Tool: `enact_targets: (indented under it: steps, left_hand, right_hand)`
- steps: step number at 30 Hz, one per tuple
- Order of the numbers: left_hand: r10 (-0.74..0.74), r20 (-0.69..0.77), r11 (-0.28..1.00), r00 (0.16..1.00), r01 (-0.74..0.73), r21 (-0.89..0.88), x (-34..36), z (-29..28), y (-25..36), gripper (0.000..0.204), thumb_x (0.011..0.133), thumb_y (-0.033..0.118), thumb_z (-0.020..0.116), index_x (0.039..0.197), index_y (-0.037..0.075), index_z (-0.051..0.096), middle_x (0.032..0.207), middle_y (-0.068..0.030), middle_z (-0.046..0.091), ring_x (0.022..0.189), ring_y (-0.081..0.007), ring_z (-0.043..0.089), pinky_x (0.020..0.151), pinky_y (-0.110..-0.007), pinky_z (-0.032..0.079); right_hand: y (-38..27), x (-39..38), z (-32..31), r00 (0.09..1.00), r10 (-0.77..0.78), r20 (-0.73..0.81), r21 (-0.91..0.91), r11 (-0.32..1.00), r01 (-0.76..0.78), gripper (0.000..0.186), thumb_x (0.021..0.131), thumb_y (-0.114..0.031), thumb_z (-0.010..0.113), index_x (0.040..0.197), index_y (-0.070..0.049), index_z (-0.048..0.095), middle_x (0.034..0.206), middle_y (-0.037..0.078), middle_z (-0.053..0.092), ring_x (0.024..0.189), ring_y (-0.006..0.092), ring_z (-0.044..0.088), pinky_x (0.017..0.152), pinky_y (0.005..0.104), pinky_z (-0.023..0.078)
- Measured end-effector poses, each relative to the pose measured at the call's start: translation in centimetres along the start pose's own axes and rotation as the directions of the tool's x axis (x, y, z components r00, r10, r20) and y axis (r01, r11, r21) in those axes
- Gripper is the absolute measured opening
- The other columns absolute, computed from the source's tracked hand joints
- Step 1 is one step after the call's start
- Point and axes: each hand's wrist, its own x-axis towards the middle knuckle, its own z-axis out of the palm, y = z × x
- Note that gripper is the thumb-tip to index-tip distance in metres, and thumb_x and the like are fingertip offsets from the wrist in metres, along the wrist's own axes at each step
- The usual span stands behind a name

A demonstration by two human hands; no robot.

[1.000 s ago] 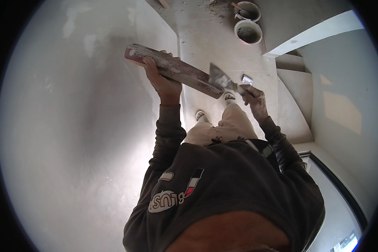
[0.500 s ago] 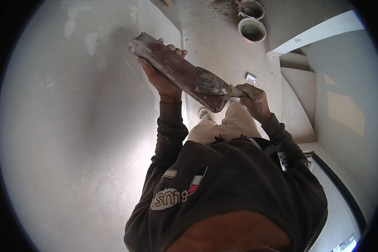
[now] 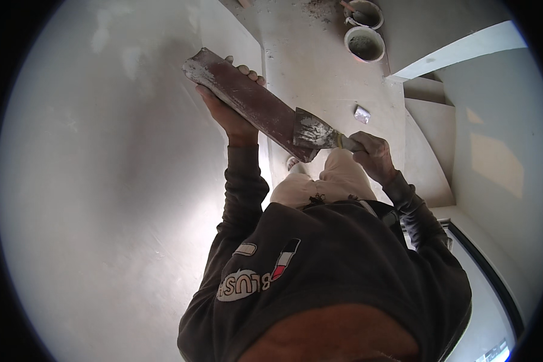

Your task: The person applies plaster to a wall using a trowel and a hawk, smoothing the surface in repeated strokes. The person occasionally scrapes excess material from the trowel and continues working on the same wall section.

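Note:
A long reddish-brown plastering board (image 3: 244, 99), streaked with pale plaster, slants across the space in front of me. My left hand (image 3: 229, 114) grips it near its upper left end, the thumb on the near side and the fingertips showing over the far edge. In my right hand (image 3: 374, 154) is the handle of a putty knife (image 3: 315, 131). Its wide, plaster-smeared blade lies over the board's lower right end, apparently touching it. The underside of the board is hidden.
A pale, patchily plastered wall (image 3: 102, 181) rises close on my left. Two buckets (image 3: 364, 45) of grey material stand on the floor at the far end, one with a tool in it. A small shiny packet (image 3: 361, 114) lies on the floor beyond my right hand.
The putty knife has slid right along the board toward its lower right end, uncovering more of the board's face. My right hand has moved slightly right and down; the left is nearly still.

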Motion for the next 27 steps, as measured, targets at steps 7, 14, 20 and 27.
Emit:
enact_targets:
  steps: [7, 14, 20, 27]
  left_hand:
    - [-0.171, 0.113, 0.98, 0.979, 0.181, -0.083, -0.7, -0.4, -0.2, 0.084, 0.099, 0.073, 0.039, 0.141, 0.0, 0.048, 0.105, -0.0122, 0.065, 0.092, -0.0253, 0.063, 0.083, -0.04, 0.053]
    - [-0.284, -0.113, 0.958, 0.952, 0.277, -0.071, -1.5, 2.5, -0.3, 0.086, 0.1, 0.074, 0.032, 0.141, 0.0, 0.049, 0.105, -0.0149, 0.067, 0.088, -0.0263, 0.067, 0.074, -0.038, 0.058]
    - [-0.466, 0.057, 0.883, 0.883, 0.468, -0.025, -1.5, -0.5, -0.5, 0.085, 0.099, 0.077, 0.028, 0.121, 0.002, 0.061, 0.094, -0.0168, 0.067, 0.076, -0.0287, 0.068, 0.068, -0.04, 0.059]
    - [-0.518, 0.04, 0.854, 0.854, 0.52, -0.031, -1.4, 1.2, -0.8, 0.08, 0.102, 0.073, 0.028, 0.121, 0.002, 0.061, 0.094, -0.0173, 0.066, 0.077, -0.0288, 0.068, 0.068, -0.042, 0.059]
  right_hand:
    - [-1.3, 3.3, -0.1, 0.987, 0.111, -0.119, 0.377, 0.924, -0.059, 0.026, 0.089, -0.02, 0.059, 0.105, 0.0, 0.064, 0.071, 0.008, 0.059, 0.06, 0.0167, 0.06, 0.059, 0.0346, 0.049]
    - [-3.9, 8.2, 0.5, 0.988, -0.002, -0.156, 0.252, 0.967, 0.042, 0.027, 0.08, -0.01, 0.062, 0.106, -0.001, 0.064, 0.077, 0.013, 0.061, 0.066, 0.0259, 0.06, 0.064, 0.0362, 0.049]
    - [-4.8, 11.5, 0.8, 0.952, -0.095, -0.291, 0.208, 0.965, 0.16, 0.031, 0.081, -0.01, 0.064, 0.111, -0.003, 0.061, 0.08, 0.013, 0.062, 0.065, 0.0268, 0.06, 0.064, 0.0361, 0.05]
    - [-5.1, 14.5, 1.7, 0.979, -0.097, -0.181, -0.142, 0.987, 0.072, 0.031, 0.087, -0.013, 0.066, 0.116, -0.005, 0.059, 0.092, 0.017, 0.068, 0.077, 0.0371, 0.069, 0.068, 0.0444, 0.055]
